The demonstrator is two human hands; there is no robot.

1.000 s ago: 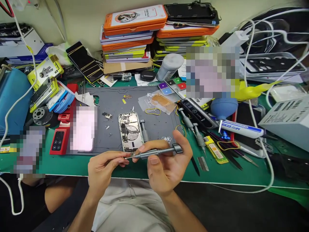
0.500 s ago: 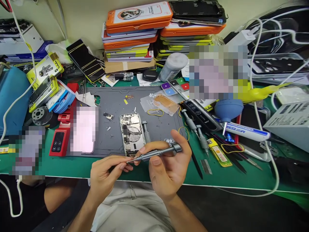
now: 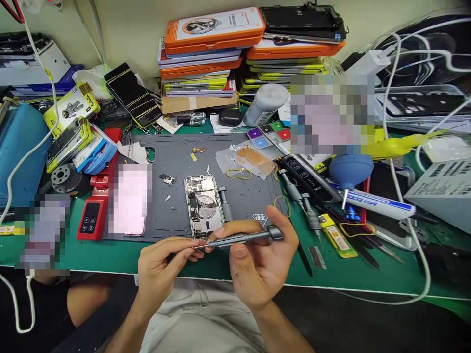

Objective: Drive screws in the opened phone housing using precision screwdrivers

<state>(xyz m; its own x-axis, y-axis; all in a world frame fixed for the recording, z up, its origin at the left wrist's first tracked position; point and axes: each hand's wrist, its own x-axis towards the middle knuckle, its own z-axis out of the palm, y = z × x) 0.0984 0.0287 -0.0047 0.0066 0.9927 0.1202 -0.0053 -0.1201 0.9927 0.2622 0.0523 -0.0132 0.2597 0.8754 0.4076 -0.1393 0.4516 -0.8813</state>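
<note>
My right hand [image 3: 257,264] grips a grey precision screwdriver [image 3: 243,239], held level with its tip pointing left. My left hand [image 3: 162,264] is closed in a pinch right at that tip; what it pinches is too small to make out. Both hands hover over the near edge of the grey work mat [image 3: 172,162]. Just beyond them an opened phone [image 3: 203,203] lies on the mat with its insides showing. A second grey screwdriver [image 3: 225,203] rests beside the phone's right edge.
Stacked orange and yellow cases [image 3: 213,49] line the back wall. More screwdrivers [image 3: 301,201], a blue air blower [image 3: 349,169], tweezers and a white pen lie right of the mat. A red device [image 3: 90,218] sits left. White cables [image 3: 405,196] loop at right. Another person's arm [image 3: 84,299] is at lower left.
My hands and the screwdriver have barely shifted; the whole view has drifted slightly, and the pinch at the tip is unchanged.
</note>
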